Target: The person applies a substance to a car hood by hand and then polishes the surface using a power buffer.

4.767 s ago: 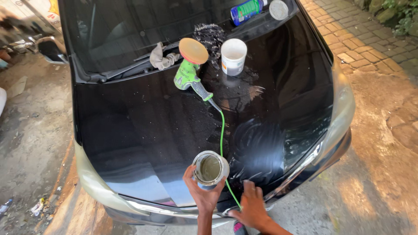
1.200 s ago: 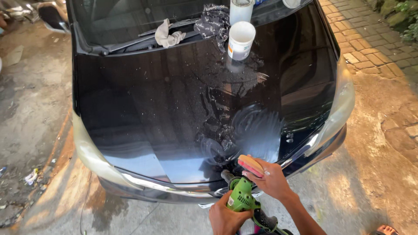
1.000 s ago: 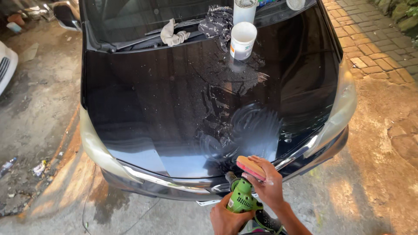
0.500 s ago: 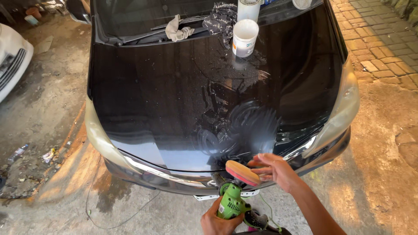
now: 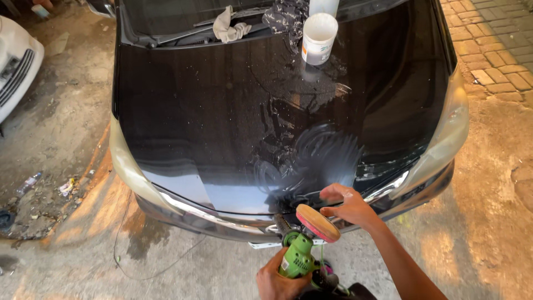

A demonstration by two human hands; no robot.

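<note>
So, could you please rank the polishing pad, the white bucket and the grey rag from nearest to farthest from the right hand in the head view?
1. Polishing pad: touching the right hand, at the bumper.
2. White bucket: far up the hood, near the windshield.
3. Grey rag: farthest, left of the bucket, on the wipers.

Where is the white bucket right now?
In the head view, the white bucket stands on the black hood near the windshield, upper centre-right, beside a dark rag.

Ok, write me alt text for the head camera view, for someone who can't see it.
A person's left hand grips a green polisher while the right hand touches its orange pad, at the front of a black car hood smeared with swirls. A white bucket and rags sit near the windshield.
</note>
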